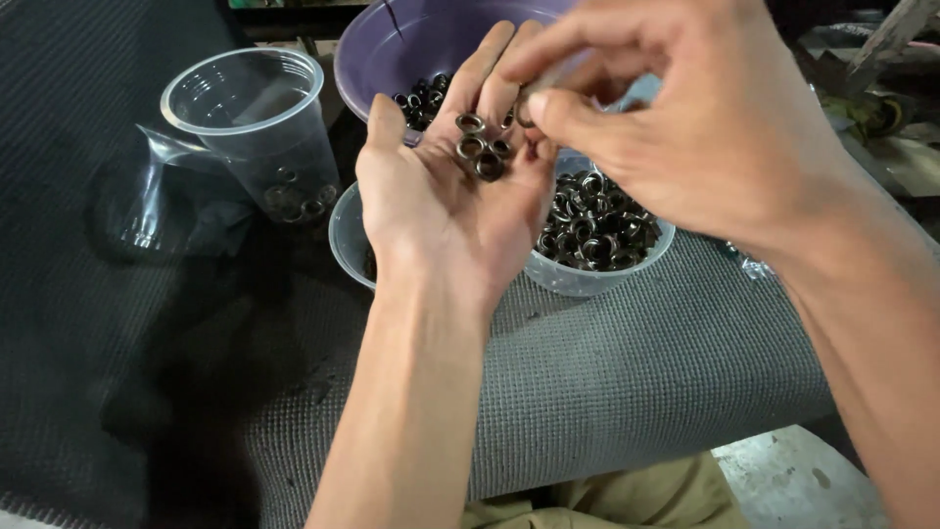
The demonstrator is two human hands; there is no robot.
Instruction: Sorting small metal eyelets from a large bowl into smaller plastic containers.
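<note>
Left hand (446, 186) palm up, fingers extended and slightly cupped, forearm rising from below; right hand (676, 118) palm down, thumb and forefinger pinched at left fingertips.

The little metal rings (480, 147) are all dark, kinda bronze-black with a shine. The big bowl (392, 49) up top is purple. Both plastic cups, the tall cup (250, 118) and the short cup (587, 279), are clear. The mat (636, 372) is grey with a fine ribbed weave, darker grey on the left.
</note>
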